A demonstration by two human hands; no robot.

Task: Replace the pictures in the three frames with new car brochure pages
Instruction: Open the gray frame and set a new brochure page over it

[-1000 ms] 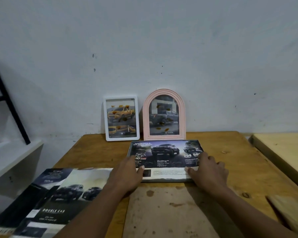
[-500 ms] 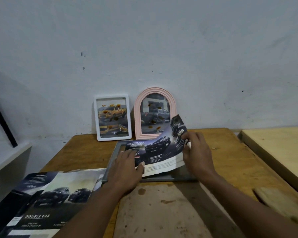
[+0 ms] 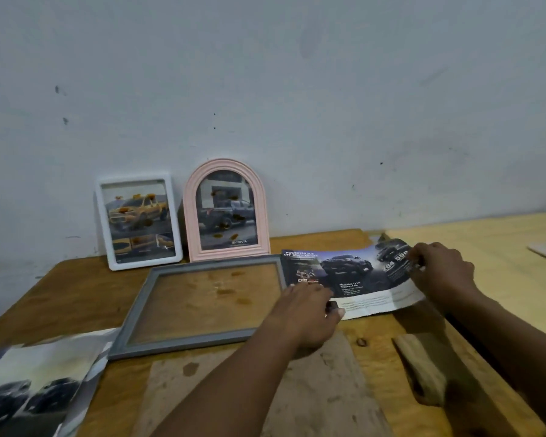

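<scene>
**A:** What are the fingers doing?

**B:** Both sets are narrow and closed on paper. The left hand (image 3: 303, 313) has its fingers (image 3: 316, 293) on the near-left corner of a brochure page (image 3: 350, 275), pinching it by the look of it. The right hand (image 3: 442, 272) pinches the far-right corner. The sheet is held slightly bowed between them, right of centre.

**A:** And the frames?

**B:** The grey frame (image 3: 183, 342) lies flat on the surface (image 3: 76, 294), just left of the page. It is empty, with bare wood showing through. Behind it the white frame (image 3: 103, 222) and the pink arched frame (image 3: 189, 212) lean against the wall (image 3: 297, 89), each holding a truck picture.

**A:** How far along, then?

**B:** I can't tell whether those two pictures are old or new. The grey one clearly needs a page fitted. An open brochure (image 3: 29, 389) lies at the lower left of the frame, and I'd guess it's the supply.
</scene>
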